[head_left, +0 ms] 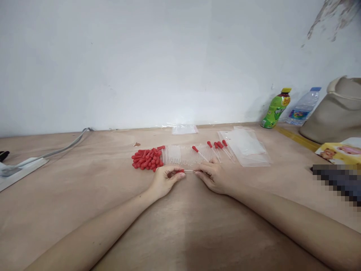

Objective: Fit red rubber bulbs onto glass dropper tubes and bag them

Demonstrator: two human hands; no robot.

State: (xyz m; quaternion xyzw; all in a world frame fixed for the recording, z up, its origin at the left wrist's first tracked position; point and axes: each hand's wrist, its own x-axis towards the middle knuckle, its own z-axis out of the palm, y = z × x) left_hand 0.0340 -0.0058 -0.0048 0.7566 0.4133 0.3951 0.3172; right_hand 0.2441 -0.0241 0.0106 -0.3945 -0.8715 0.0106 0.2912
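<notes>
My left hand (167, 178) pinches a red rubber dropper bulb (181, 171) between thumb and fingers. A thin clear glass tube (189, 171) runs from the bulb to my right hand (213, 176), whose fingertips are closed on its other end. How deep the tube sits in the bulb is hidden. Beyond my left hand lies a pile of red rubber bulbs (146, 158). Behind both hands a row of clear glass tubes (180, 154) is spread side by side. Several droppers with red bulbs (220, 145) rest at the right, and one more dropper (195, 149) lies across the row.
Clear plastic bags (245, 146) lie right of the droppers, another bag (184, 129) by the wall. At the right stand a green bottle (275, 109), a water bottle (304, 107) and a beige bag (332, 113). A power strip (25, 171) with a cable is at the left.
</notes>
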